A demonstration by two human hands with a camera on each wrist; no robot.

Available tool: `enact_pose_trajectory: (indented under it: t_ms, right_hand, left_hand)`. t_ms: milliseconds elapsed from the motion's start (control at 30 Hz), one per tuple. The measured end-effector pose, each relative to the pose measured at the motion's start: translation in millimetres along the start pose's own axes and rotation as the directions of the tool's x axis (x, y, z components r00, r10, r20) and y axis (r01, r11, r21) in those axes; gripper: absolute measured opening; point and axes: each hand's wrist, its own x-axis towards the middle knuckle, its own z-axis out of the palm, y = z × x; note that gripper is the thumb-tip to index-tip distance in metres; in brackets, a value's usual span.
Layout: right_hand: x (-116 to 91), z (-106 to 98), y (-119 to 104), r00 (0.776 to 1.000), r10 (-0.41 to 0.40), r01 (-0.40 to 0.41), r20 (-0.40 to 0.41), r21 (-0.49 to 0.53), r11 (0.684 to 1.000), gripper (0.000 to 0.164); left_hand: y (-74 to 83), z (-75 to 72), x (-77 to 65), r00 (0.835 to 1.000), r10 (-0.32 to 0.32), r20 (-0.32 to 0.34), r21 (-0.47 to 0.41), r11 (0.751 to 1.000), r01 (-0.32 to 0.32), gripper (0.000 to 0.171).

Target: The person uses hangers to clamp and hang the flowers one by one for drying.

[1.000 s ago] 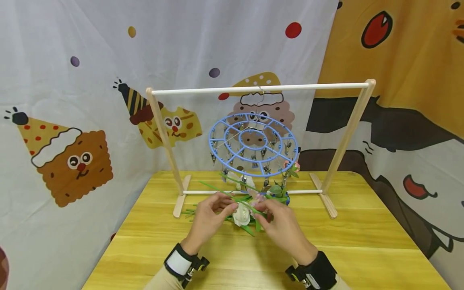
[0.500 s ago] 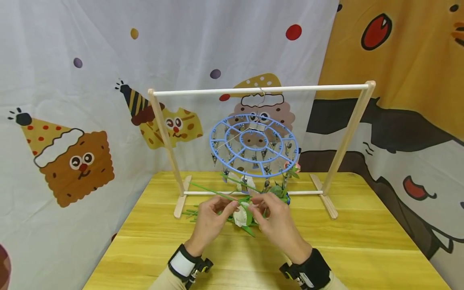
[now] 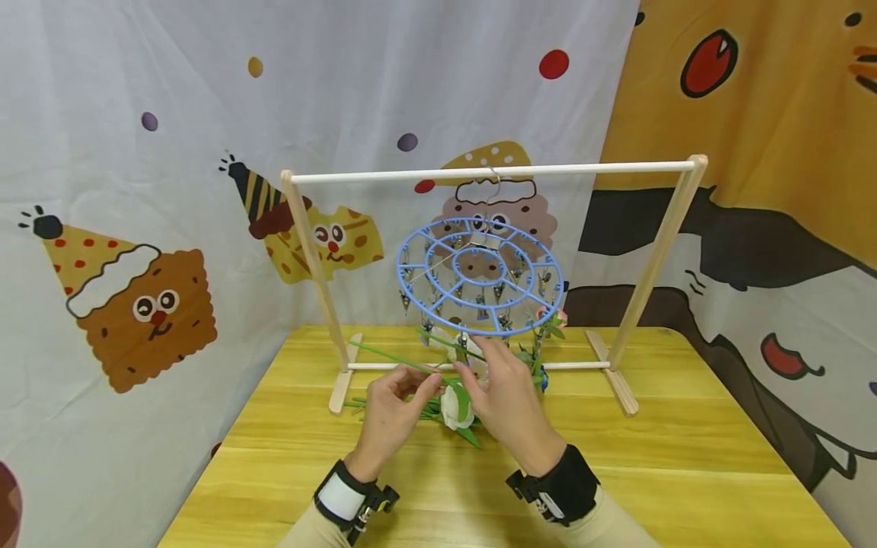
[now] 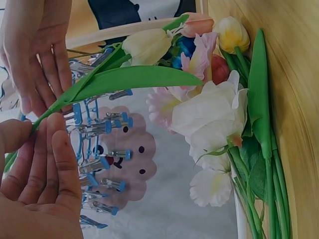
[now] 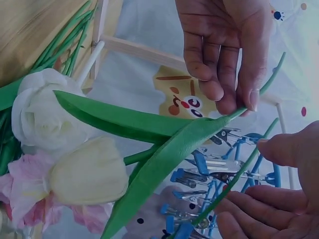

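Note:
My left hand (image 3: 393, 411) pinches the green stem of a cream tulip (image 5: 89, 172) between thumb and fingers. Long green leaves (image 4: 134, 82) spread from that stem, and the stem's thin end points up to the left. My right hand (image 3: 507, 399) is raised beside it, fingers extended and thumb apart, just below the blue round clip hanger (image 3: 503, 332). In the right wrist view, another green stem (image 5: 234, 179) passes in front of metal clips (image 5: 214, 164) close to the right thumb and fingers; contact cannot be told. The tulip's bloom is hidden in the head view.
A wooden rack (image 3: 661, 251) carries the hanger on its white top bar. Several flowers, among them a pink one (image 3: 551, 316), hang at the hanger's lower edge. A white rose (image 4: 209, 107) and more green-stemmed flowers lie on the wooden table (image 3: 438, 487).
My right hand has left the leaves and blossom near the left hand and risen toward the hanging clips. The left hand keeps its pinch on the tulip stem, almost in place.

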Motion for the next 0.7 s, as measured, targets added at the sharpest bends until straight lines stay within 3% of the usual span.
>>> enact_pose_trajectory:
  t_ms: [367,700]
  right_hand:
    - [7.9,15.4,4.6,0.994,0.096,-0.096,0.046,0.004,0.995,0.049]
    - [11.0,18.6,16.8,0.993,0.116,-0.116,-0.006,0.023,0.993,0.033]
  left_hand:
    - [-2.5,-1.4,0.8,1.000,-0.011,0.005,0.010,1.000,0.011,0.007]
    - [-0.9,-0.4,5.1,1.000,0.008,-0.005,0.029,1.000,-0.008,0.007]
